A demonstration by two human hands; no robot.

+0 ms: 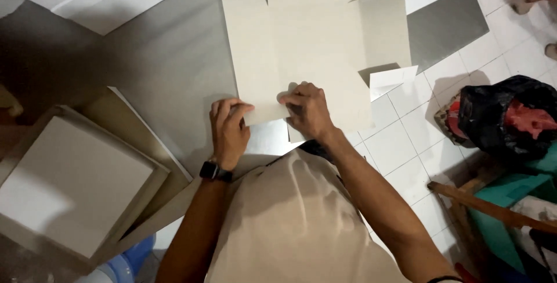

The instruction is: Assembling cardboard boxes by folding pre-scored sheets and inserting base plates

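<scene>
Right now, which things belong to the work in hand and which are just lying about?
In hand:
- flat card box blank, near edge pressed by left hand and right hand
- metal table

Lying about:
- finished boxes
- black bag
- wooden stick

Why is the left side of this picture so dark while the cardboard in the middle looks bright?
In the head view, light falls on the flat cardboard sheet, while shadow covers the grey table at left. The left hand and right hand cast small shadows on the sheet's near edge. The black bag at right looks soft and slightly blurred.
</scene>
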